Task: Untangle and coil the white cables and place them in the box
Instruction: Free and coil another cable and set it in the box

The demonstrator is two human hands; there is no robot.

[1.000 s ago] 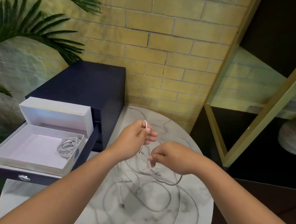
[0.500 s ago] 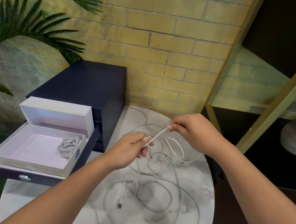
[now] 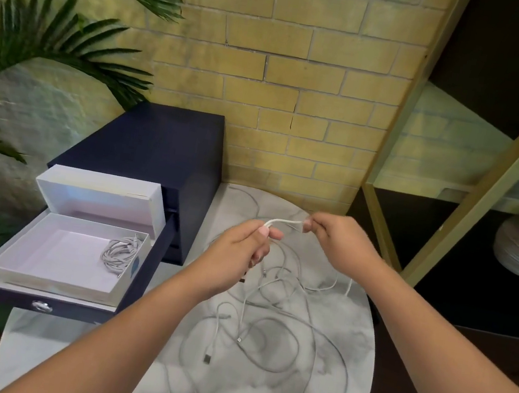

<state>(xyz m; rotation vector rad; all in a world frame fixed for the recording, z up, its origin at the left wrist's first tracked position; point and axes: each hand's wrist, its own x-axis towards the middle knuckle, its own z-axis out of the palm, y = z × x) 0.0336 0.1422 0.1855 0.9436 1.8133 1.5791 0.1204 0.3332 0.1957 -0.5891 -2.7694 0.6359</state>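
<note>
Fingers (image 3: 274,233) of the left hand (image 3: 236,250) curl round a thin white cable (image 3: 284,223), pinching it against the thumb. The right hand (image 3: 342,242) pinches the same strand at its fingertips (image 3: 308,226), so a short, slightly arched span bridges the gap between them. Below lie the tangled white cables (image 3: 206,356), spread over the round marble desk (image 3: 361,339). One coiled white cable (image 3: 118,252) lies in the open white cardboard box (image 3: 51,252), inside the dark blue cabinet drawer (image 3: 143,280). Half a second ago that span slanted steeply up to the right hand; now it runs nearly level.
</note>
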